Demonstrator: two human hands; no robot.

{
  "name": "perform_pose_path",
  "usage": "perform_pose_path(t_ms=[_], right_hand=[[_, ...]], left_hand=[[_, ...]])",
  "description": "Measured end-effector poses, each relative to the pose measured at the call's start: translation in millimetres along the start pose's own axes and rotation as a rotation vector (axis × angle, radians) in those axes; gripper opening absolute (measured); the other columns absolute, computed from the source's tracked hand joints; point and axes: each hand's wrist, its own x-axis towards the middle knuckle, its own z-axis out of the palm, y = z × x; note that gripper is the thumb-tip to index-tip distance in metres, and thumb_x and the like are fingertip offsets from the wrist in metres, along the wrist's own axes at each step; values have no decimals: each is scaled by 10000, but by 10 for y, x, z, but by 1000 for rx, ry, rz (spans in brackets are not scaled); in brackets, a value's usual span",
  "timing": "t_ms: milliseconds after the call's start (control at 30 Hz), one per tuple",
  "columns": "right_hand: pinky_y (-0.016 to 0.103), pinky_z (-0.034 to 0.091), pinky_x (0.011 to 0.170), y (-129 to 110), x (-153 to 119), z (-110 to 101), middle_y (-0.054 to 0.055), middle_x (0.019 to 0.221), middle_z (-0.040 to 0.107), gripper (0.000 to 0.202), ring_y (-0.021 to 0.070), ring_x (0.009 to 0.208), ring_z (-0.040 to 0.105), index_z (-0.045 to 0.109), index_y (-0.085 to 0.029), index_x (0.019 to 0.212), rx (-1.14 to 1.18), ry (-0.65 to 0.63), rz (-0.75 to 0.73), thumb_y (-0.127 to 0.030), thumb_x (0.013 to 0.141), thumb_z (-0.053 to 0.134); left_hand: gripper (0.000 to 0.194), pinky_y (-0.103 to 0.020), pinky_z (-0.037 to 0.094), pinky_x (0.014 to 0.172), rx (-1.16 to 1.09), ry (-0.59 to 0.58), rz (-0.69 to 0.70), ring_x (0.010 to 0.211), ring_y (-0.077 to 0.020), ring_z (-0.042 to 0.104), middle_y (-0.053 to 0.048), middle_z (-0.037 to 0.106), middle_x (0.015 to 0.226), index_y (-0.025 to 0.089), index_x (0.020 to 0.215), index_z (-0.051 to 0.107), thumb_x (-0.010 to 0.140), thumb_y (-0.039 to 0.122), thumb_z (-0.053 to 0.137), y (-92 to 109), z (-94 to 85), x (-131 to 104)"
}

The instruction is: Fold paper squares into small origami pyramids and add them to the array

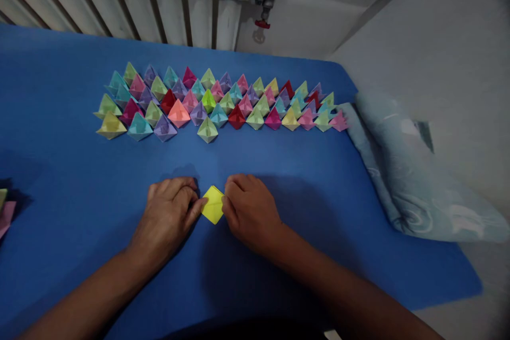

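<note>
Between my two hands is a small folded yellow paper [214,207], shaped like a diamond, just over the blue surface [159,287]. My left hand [170,207] pinches its left corner with thumb and curled fingers. At the right corner, my right hand [251,211] grips the paper the same way, its fingertips partly hidden. Beyond the hands stand rows of folded paper boats [207,130] in green, pink, purple, blue, red and yellow, each with a pointed middle.
A rolled pale blue-green blanket [414,191] lies at the right by the wall. Behind the surface are a white radiator [171,16] and a pipe with a red valve handle [262,24]. Pink paper [7,218] shows at the left edge.
</note>
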Motion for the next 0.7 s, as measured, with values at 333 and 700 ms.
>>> perform_pose_path(t_ms=[333, 700], right_hand=[[360, 338, 781, 5, -14, 48, 78, 983, 643, 95, 219, 882, 506, 536, -193, 778, 107, 12, 109, -183, 866, 502], [348, 295, 779, -13, -43, 62, 40, 980, 640, 70, 209, 905, 489, 573, -195, 813, 84, 64, 128, -215, 878, 553]], left_hand=[[214, -420, 411, 768, 3, -7, -5, 892, -272, 597, -103, 677, 971, 175, 806, 642, 931, 309, 532, 11, -4, 16], [322, -418, 423, 850, 155, 102, 350, 976, -246, 619, -131, 697, 1110, 164, 1152, 648, 968, 127, 386, 195, -34, -212]])
